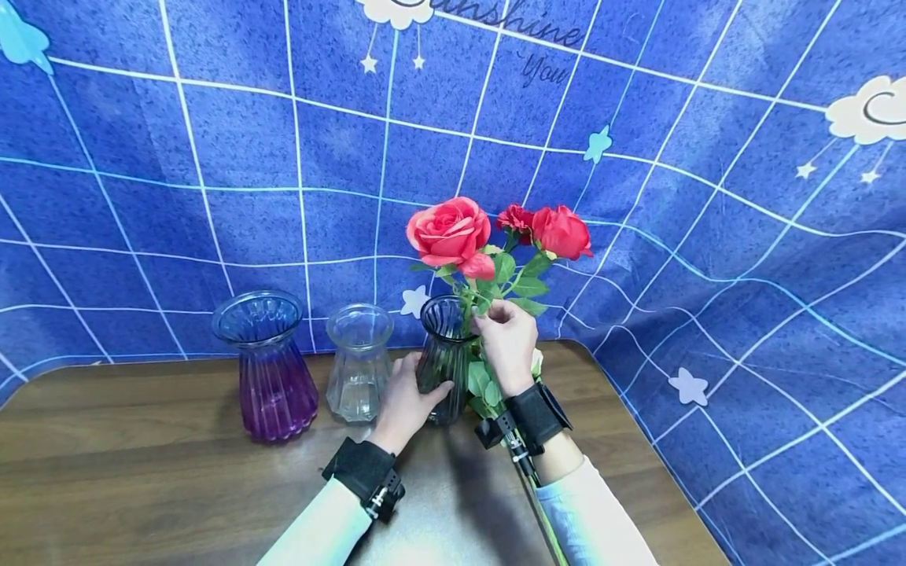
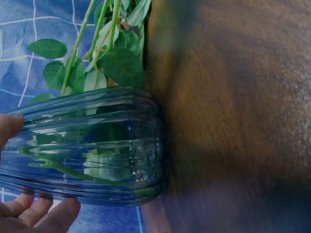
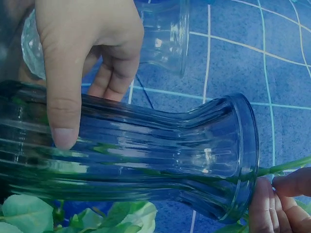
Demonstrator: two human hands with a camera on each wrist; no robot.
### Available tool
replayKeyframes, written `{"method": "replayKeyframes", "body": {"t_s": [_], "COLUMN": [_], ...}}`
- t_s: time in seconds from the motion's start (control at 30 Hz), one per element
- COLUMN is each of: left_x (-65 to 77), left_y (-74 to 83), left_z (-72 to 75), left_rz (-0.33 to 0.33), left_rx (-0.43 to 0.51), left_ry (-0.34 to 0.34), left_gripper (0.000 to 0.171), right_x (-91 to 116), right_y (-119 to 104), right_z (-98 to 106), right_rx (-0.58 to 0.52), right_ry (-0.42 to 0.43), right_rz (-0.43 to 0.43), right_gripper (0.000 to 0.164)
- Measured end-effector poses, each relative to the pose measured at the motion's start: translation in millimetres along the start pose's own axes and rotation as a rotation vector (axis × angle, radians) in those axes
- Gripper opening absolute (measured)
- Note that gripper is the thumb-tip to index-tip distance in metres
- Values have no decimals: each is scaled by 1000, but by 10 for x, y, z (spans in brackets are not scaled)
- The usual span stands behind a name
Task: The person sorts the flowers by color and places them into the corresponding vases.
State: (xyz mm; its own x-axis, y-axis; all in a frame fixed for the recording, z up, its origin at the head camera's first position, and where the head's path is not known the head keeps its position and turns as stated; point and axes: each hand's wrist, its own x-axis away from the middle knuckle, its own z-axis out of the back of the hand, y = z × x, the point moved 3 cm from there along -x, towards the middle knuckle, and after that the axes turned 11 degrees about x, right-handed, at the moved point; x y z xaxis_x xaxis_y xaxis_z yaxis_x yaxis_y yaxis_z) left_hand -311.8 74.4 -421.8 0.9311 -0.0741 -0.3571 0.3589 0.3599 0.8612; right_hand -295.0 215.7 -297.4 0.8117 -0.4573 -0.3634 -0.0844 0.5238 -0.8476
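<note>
A dark grey ribbed glass vase [image 1: 444, 365] with a flared mouth stands on the table. My left hand [image 1: 406, 397] grips its lower body, the thumb across the front [image 3: 65, 114]. At the rim, my right hand [image 1: 508, 342] pinches a green flower stem [image 3: 286, 166] that runs through the mouth down into the glass. Above the hands are a large pinkish-red rose [image 1: 449, 232], a second red rose [image 1: 561, 232] and a darker red ruffled flower [image 1: 515, 220]. Leafy stems [image 2: 109, 53] stand beside the vase; a white bloom [image 1: 537, 362] is mostly hidden behind the right wrist.
Left of the grey vase are a clear glass vase [image 1: 359, 365] and a blue-to-purple glass vase [image 1: 274, 373]. Long green stems [image 1: 548, 523] reach the front of the wooden table [image 1: 141, 464] under the right forearm. A blue patterned cloth [image 1: 248, 141] hangs behind and at the right.
</note>
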Motion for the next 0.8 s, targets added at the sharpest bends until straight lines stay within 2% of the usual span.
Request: {"method": "replayKeyframes", "body": {"t_s": [0.1,0.23,0.4,0.63,0.8], "left_x": [-2,-10,-9,-13,-15], "left_y": [-3,0,4,15,10], "left_z": [-3,-7,-13,-8,-6], "left_rz": [3,1,47,60,81], "left_rx": [-8,-25,-19,7,4], "left_ry": [10,24,5,10,-4], "left_gripper": [60,60,63,62,61], "right_x": [-8,-8,13,56,113], "right_y": [-7,-31,-32,-20,-63], "right_z": [-15,-24,-45,-46,-46], "right_rx": [-91,-147,-197,-149,-86], "right_ry": [-10,-2,-15,-38,-72], "right_rz": [-29,-39,-46,-7,104], "right_gripper": [12,15,15,15,16]}}
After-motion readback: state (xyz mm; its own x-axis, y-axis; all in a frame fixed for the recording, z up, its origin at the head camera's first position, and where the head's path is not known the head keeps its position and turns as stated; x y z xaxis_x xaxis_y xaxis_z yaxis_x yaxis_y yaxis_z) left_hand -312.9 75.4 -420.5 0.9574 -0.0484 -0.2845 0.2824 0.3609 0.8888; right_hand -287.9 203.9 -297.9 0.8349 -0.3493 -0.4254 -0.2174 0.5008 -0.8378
